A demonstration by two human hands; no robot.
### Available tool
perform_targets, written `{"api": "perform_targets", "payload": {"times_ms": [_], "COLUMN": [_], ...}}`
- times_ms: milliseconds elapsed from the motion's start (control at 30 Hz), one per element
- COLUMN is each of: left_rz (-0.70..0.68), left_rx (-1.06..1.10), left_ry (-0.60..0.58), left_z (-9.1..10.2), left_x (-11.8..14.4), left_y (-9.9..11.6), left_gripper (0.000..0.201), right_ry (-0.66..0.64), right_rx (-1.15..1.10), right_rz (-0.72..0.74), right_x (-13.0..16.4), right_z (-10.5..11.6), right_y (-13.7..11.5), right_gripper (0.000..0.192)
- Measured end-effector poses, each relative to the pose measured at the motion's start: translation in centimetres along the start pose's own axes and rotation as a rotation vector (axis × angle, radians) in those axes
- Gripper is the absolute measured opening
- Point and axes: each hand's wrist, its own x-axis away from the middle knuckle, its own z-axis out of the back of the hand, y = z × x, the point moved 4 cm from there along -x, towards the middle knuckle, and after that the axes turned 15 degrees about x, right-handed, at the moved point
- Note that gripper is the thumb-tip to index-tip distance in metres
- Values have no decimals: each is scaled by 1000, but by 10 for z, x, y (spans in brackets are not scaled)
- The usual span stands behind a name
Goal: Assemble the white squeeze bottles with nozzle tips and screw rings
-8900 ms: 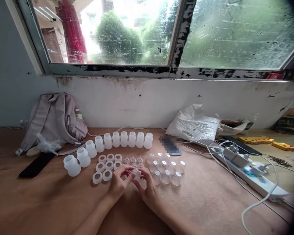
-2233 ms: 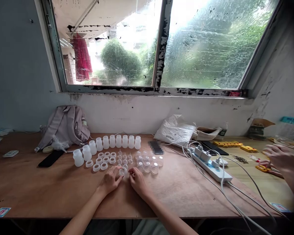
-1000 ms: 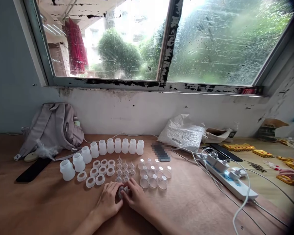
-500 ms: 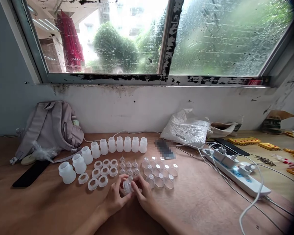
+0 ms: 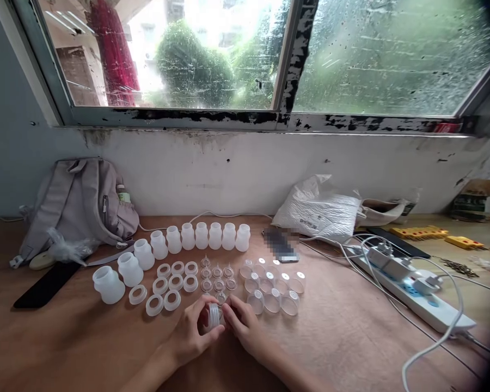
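My left hand (image 5: pixel 195 330) grips a clear ridged screw ring (image 5: pixel 214 316) between thumb and fingers, turned on its side. At the ring's right side, the fingertips of my right hand (image 5: pixel 245 322) are pinched together; what they hold is hidden. Just beyond my hands are several clear bottle nipples (image 5: pixel 218 285) with their tips up. Left of these lie several translucent rings (image 5: pixel 175 282). Several clear domed caps (image 5: pixel 272 300) are grouped to the right. Several frosted white bottles (image 5: pixel 188 236) form a curved row behind and to the left.
A grey backpack (image 5: pixel 85 201) and a black flat object (image 5: pixel 47 286) lie at left. A partly blurred phone (image 5: pixel 288 257) and a silver padded bag (image 5: pixel 318 209) are at the back. The white power strip (image 5: pixel 408 296) and its cables cross the right side. Yellow parts (image 5: pixel 418 233) lie farther right.
The ring in my left hand has turned more onto its side, its ridges now facing me. My right fingertips have closed at its right side. The camera view has shifted slightly.
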Motion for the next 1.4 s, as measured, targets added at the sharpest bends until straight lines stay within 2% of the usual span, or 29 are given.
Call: {"api": "perform_targets", "payload": {"times_ms": [67,233,333,467,633,867,1167,1400], "left_rz": [29,85,119,162,249,186,170,170], "left_rx": [115,627,712,703,588,460,415,300], "left_ry": [-11,-122,-128,-151,5,51,62,87], "left_z": [-1,-6,-5,-6,-7,-7,-11,-11], "left_x": [-1,-3,-4,-5,-5,-2,-1,-1], "left_y": [-3,-8,-2,2,-16,-18,-11,-8], "left_gripper": [33,38,33,37,30,21,20,19], "right_ry": [0,-27,-46,-65,-70,-23,-50,-57], "right_rx": [-38,-191,-281,-382,-367,-127,-194,-211], "right_rz": [-13,-72,-127,-195,-212,-68,-115,-132], "right_x": [-1,0,-1,-5,-4,3,1,0], "right_z": [0,-2,-4,-9,-9,-5,-10,-13], "right_y": [-1,-3,-1,6,8,-3,-2,-2], "right_gripper": [32,32,34,38,38,25,22,21]}}
